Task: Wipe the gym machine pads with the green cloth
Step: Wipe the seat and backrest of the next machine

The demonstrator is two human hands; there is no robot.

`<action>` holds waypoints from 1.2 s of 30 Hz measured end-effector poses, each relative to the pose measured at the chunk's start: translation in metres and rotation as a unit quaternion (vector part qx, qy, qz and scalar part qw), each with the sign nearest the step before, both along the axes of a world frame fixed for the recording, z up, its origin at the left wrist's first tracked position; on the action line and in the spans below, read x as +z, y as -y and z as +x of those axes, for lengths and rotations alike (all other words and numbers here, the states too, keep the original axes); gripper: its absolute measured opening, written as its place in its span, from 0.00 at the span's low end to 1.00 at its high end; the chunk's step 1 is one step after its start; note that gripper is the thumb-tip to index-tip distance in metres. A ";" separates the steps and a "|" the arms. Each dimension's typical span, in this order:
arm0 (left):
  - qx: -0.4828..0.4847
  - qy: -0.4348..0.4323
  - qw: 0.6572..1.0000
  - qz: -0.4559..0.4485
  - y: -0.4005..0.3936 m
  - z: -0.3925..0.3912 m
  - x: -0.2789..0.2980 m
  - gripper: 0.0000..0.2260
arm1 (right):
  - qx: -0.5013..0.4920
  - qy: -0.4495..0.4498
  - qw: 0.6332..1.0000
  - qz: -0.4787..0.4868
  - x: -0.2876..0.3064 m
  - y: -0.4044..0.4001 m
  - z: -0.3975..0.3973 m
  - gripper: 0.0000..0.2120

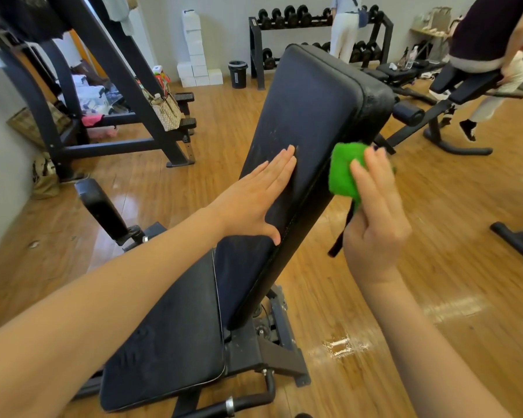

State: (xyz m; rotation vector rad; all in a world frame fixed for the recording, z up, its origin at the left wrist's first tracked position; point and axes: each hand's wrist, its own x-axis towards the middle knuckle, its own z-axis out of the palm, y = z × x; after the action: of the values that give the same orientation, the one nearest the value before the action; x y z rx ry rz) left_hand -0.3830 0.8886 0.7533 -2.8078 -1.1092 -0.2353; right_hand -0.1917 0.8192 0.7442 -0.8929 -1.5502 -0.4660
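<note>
Wooden floor carries black bench; left hand flat on inclined backrest pad.

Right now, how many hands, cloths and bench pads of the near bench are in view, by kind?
Hands: 2, left hand flat on the back pad, right hand holding the green cloth
Green cloths: 1
Bench pads: 2, back pad and seat pad
Total: 5

Left hand flat on the backrest pad, cloth against its right edge.
</note>
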 end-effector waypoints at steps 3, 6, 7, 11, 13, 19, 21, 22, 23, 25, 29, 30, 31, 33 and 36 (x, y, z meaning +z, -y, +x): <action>-0.005 -0.001 1.000 0.009 -0.002 -0.003 -0.004 0.58 | -0.004 0.013 1.000 0.008 0.012 -0.018 -0.002 0.14; -0.011 -0.018 1.000 0.010 -0.005 -0.010 -0.011 0.58 | -0.008 0.031 0.999 -0.008 -0.007 -0.036 -0.009 0.15; -0.016 -0.027 0.999 0.006 -0.006 -0.014 -0.015 0.58 | -0.014 0.021 1.000 -0.005 -0.015 -0.038 -0.013 0.15; -0.032 -0.049 0.998 -0.004 -0.010 -0.025 -0.032 0.59 | -0.045 -0.026 0.999 0.000 -0.055 -0.034 -0.037 0.13; -0.032 -0.027 0.999 -0.010 -0.009 -0.021 -0.039 0.61 | -0.037 -0.034 0.999 -0.015 -0.087 -0.027 -0.053 0.12; -0.042 0.046 0.998 -0.003 -0.017 -0.018 -0.058 0.62 | -0.044 -0.020 0.987 -0.155 -0.201 0.009 -0.095 0.22; -0.046 0.038 0.998 -0.023 -0.018 -0.017 -0.057 0.63 | -0.037 -0.016 0.975 -0.217 -0.223 0.024 -0.104 0.24; -0.050 0.038 0.998 -0.023 -0.017 -0.018 -0.058 0.62 | -0.039 -0.015 0.969 -0.243 -0.228 0.030 -0.106 0.25; -0.054 0.034 0.998 -0.020 -0.016 -0.019 -0.059 0.62 | -0.044 -0.020 0.964 -0.262 -0.230 0.036 -0.107 0.25; -0.059 0.018 0.998 -0.003 -0.012 -0.026 -0.067 0.60 | -0.051 -0.059 0.959 -0.272 -0.227 0.046 -0.103 0.26; -0.076 -0.027 0.997 0.004 -0.005 -0.034 -0.089 0.62 | -0.089 -0.163 0.963 -0.195 -0.197 0.056 -0.083 0.24; -0.067 -0.031 0.997 -0.023 -0.003 -0.033 -0.092 0.60 | -0.097 -0.182 0.964 -0.171 -0.186 0.053 -0.078 0.22; -0.062 -0.019 0.997 -0.045 -0.002 -0.033 -0.095 0.59 | -0.104 -0.194 0.964 -0.152 -0.177 0.048 -0.074 0.19; -0.065 0.001 0.997 -0.052 -0.003 -0.032 -0.098 0.58 | -0.113 -0.187 0.967 -0.128 -0.167 0.034 -0.075 0.15; -0.078 0.011 0.997 -0.010 -0.004 -0.034 -0.101 0.62 | -0.083 -0.133 0.978 -0.138 -0.183 0.016 -0.097 0.16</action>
State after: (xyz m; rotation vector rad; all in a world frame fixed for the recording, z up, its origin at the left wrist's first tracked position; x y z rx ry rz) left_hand -0.4167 0.8921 0.6522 -2.9191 -0.9003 -0.2726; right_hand -0.2885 0.8027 0.5610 -1.2533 -1.3182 -0.2372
